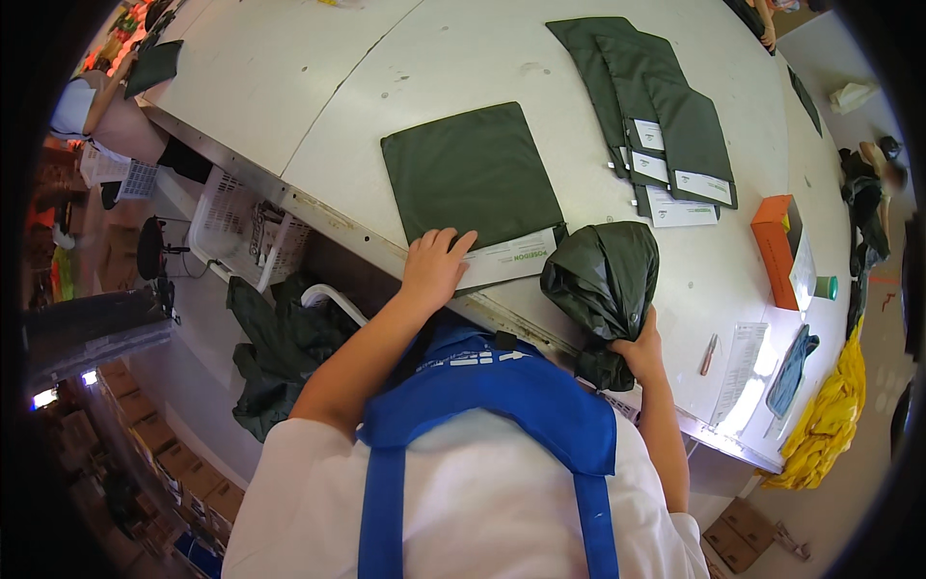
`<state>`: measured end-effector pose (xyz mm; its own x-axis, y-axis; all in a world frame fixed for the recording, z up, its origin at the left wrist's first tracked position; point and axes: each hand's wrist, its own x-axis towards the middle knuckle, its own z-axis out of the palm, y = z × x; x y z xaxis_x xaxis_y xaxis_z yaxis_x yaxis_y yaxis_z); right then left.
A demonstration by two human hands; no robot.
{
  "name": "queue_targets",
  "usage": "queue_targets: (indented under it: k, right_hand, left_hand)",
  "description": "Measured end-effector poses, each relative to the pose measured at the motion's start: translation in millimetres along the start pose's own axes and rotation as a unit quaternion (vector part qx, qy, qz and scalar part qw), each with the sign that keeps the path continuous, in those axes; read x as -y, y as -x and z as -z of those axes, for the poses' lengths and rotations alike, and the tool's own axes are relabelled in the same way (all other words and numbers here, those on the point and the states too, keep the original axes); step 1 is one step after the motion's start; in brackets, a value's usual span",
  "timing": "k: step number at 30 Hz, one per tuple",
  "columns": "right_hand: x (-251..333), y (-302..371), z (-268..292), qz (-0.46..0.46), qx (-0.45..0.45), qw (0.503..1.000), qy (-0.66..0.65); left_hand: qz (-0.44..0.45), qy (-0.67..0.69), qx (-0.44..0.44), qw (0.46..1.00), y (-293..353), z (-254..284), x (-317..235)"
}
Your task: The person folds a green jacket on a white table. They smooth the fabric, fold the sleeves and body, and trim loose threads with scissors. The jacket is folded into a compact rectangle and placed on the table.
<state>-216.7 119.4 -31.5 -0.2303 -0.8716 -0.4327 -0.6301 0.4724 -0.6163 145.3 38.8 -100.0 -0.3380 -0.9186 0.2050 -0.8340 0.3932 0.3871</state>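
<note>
A flat dark green fabric pouch (468, 179) lies on the white table in front of me. A white printed card (511, 259) sticks out along its near edge. My left hand (439, 262) lies on that edge, fingers stretched out over the pouch and card. My right hand (644, 347) is closed around the gathered neck of a shiny dark green bundle (603, 275). The bundle's rounded end rests on the table beside the pouch, and its tail hangs at the table edge. I cannot tell what kind of garment it is.
Several similar green pouches (666, 106) with white cards overlap at the far right. Nearer right are an orange box (779, 253), a small knife-like tool (709, 354), a paper sheet (741, 372) and yellow fabric (825, 420). A white basket (217, 217) stands left below the edge. Other people work around the table.
</note>
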Motion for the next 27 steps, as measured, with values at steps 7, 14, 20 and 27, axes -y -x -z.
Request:
queue_targets:
  k: [7,14,20,27]
  right_hand:
    - [47,-7,19,0.082,0.078,0.992,0.059]
    - [107,9,7,0.245,0.165,0.931,0.215]
    - [119,37,-16,0.152,0.226,0.940,0.205]
    - [83,26,-27,0.177,0.223,0.940,0.189]
  left_hand:
    - [-0.158,-0.010,0.122,0.980,-18,-11,41]
    - [0.311,0.624,0.185,0.693,-74,53,-19]
    - [0.167,0.525,0.291,0.782,-30,39,-3]
    - [0.149,0.595,0.192,0.766,-9,16,14]
